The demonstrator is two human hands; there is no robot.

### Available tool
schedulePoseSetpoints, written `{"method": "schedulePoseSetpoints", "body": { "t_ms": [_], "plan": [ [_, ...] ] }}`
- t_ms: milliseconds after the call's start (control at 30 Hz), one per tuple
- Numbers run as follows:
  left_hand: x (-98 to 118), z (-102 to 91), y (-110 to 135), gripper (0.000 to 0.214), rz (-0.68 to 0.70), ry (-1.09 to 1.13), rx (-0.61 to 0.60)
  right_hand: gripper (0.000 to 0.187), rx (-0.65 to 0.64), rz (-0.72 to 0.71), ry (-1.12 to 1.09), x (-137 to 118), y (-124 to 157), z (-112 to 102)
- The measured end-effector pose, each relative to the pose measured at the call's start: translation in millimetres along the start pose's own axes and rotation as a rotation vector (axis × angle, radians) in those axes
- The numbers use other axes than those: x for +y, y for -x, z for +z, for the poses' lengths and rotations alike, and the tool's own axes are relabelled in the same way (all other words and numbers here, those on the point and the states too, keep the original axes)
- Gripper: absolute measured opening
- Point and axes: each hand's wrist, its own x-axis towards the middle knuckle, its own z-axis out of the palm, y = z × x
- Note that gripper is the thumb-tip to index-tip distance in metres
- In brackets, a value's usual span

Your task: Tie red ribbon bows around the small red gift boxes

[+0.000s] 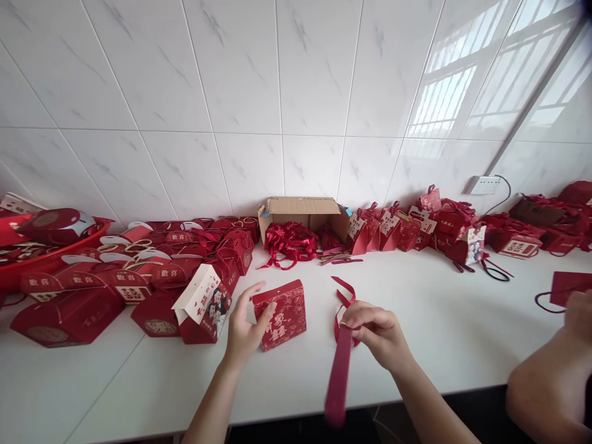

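Observation:
My left hand point(247, 327) grips a small red gift box point(284, 314) by its left side, thumb across the front. The box stands slightly tilted on the white table and bears pale patterns and characters. To its right, my right hand point(374, 330) pinches the top end of a dark red strap point(340, 376), near a small gold-coloured ring. The strap hangs down toward the table's front edge, its lower end blurred. A loop of shiny red ribbon point(343, 293) curls behind and under my right fingers; whether it is joined to the strap I cannot tell.
A cardboard box point(303, 206) with a heap of red ribbon point(291, 240) stands against the tiled wall. Rows of red gift boxes point(78, 314) fill the left, beside a red basin point(104, 231). More boxes point(398, 229) line the right. Another person's arm point(550, 376) reaches in at right.

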Motion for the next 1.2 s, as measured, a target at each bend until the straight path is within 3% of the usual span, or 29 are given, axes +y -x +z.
{"method": "schedulePoseSetpoints", "body": {
  "t_ms": [100,167,233,300,367,467,567,667,733,1000,1200],
  "plan": [
    [28.5,-9.1,7.6,0.052,0.159,-0.057,0.161,0.022,-0.103,-0.231,0.143,-14.1,0.8,7.1],
    [56.8,-15.9,17.3,0.034,0.221,-0.015,0.157,0.028,-0.18,-0.357,0.215,-22.0,1.4,12.0],
    [86.5,-21.2,29.1,0.013,0.231,0.066,-0.103,0.03,-0.246,-0.42,0.285,-27.9,2.6,16.6],
    [109.9,-23.9,40.5,0.008,0.169,0.084,-0.419,0.029,-0.306,-0.452,0.373,-31.5,4.2,19.9],
    [121.6,-23.8,49.5,0.006,0.079,0.119,-0.567,0.026,-0.357,-0.485,0.47,-33.5,6.1,21.8],
    [119.1,-21.7,56.8,0.011,-0.088,0.139,-0.635,0.022,-0.435,-0.505,0.561,-35.0,9.4,23.0],
    [108.0,-21.1,59.1,0.017,-0.237,0.123,-0.718,0.02,-0.503,-0.41,0.619,-35.1,13.9,24.8],
    [99.9,-23.4,60.0,0.018,-0.31,0.109,-0.78,0.021,-0.545,-0.28,0.707,-32.2,18.5,28.0],
    [96.3,-25.4,60.8,0.018,-0.325,0.102,-0.792,0.023,-0.573,-0.271,0.759,-28.5,20.7,30.1],
    [81.3,-21.5,64.2,0.016,-0.395,0.147,-0.775,0.023,-0.556,-0.269,0.788,-8.7,27.2,32.8],
    [69.6,-11.6,76.2,0.026,-0.525,0.401,-0.658,0.036,-0.446,-0.201,0.694,1.6,35.0,36.5]
  ]
}}
